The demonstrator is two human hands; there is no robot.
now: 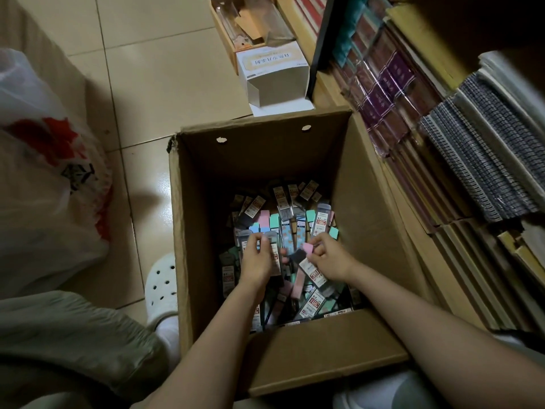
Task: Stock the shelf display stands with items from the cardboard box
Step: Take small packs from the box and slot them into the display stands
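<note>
An open cardboard box [368, 219] stands on the floor, its bottom covered with several small stationery packs [295, 228] with pink, green and blue caps. Both my hands reach deep into it. My left hand [256, 259] grips a bundle of grey packs [274, 255] with curled fingers. My right hand [330, 259] pinches a pink-capped pack [303, 252] just right of the left hand's bundle. Loose packs lie all around and under both hands.
Shelves of wrapped notebooks [392, 93] and spiral notebooks [486, 160] run along the right. A white carton [274, 75] and a wooden tray [244, 28] sit behind the box. A white plastic bag [44, 178] lies left; my white shoe [162, 287] touches the box.
</note>
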